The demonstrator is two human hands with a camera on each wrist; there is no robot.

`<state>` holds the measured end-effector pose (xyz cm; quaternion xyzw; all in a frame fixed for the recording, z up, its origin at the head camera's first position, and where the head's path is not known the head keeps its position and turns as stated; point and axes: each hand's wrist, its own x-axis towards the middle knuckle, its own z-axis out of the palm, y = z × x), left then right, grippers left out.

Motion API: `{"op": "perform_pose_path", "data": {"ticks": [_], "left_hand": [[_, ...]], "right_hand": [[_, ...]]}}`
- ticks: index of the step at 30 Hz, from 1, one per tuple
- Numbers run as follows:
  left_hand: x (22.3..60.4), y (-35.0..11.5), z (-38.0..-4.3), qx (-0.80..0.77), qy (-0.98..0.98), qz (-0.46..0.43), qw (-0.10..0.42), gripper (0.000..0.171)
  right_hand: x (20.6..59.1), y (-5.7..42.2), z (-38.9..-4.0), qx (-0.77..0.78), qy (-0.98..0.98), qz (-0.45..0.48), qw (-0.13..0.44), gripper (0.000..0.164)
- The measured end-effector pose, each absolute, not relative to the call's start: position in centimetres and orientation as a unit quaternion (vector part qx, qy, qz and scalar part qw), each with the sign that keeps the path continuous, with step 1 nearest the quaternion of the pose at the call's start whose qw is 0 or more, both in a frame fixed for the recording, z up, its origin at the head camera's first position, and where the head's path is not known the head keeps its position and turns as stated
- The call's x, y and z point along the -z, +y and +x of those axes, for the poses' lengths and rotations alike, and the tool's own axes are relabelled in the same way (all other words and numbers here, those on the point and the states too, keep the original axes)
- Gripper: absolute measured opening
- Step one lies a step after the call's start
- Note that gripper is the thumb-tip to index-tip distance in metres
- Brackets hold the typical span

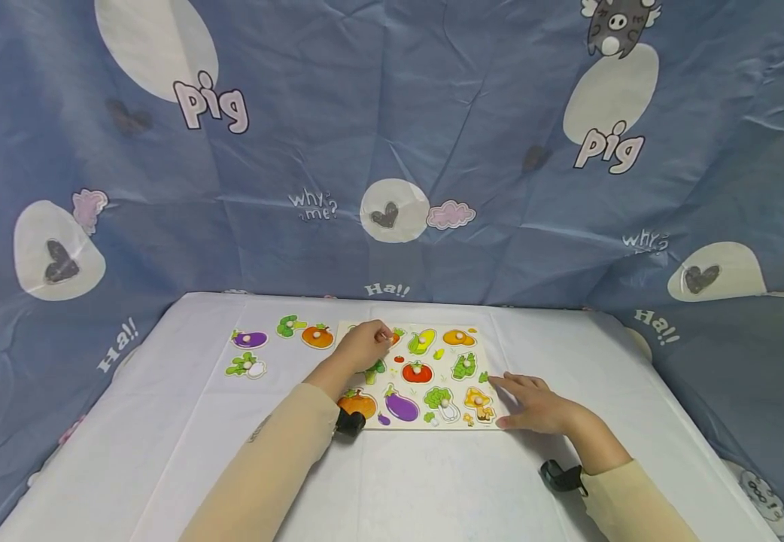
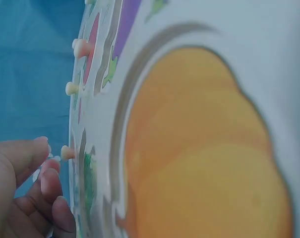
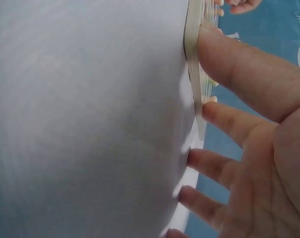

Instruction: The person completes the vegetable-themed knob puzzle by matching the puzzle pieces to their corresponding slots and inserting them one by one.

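Likely fitting or lifting puzzle pieces [image 1: 317, 336]. Left hand [image 1: 365, 344] mid-frame, loosely curled, gripping nothing, beside knob [image 2: 67, 152]; right hand [image 1: 536, 406] spread at board [image 1: 442, 371], right of centre. Next: probably pinch knob.

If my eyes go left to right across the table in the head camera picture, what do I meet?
Loose eggplant, loose broccoli, loose pumpkin, left hand, red tomato, right hand.

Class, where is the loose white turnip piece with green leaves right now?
In the head view, the turnip piece lies on the white table, left of the puzzle board, just below the loose eggplant piece.
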<state>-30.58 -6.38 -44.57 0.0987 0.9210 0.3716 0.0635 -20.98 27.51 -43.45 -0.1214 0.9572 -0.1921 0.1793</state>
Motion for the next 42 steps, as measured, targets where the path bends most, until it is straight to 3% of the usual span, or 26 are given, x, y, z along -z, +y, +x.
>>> {"op": "perform_pose_path", "data": {"ticks": [11,30,42], "left_hand": [[42.9,-7.5,-28.9,-0.364,0.919,0.143,0.044,0.013],[41.3,-12.1,-26.1,-0.391,0.913,0.116,-0.006,0.026],[41.9,-17.1,-24.6,-0.358,0.930,0.059,-0.063,0.024]], "right_hand": [[43.2,27.8,-21.0,0.192,0.957,-0.125,0.178,0.089],[43.2,27.7,-20.9,0.200,0.954,-0.128,0.183,0.089],[43.8,27.9,-21.0,0.197,0.954,-0.135,0.180,0.089]]}}
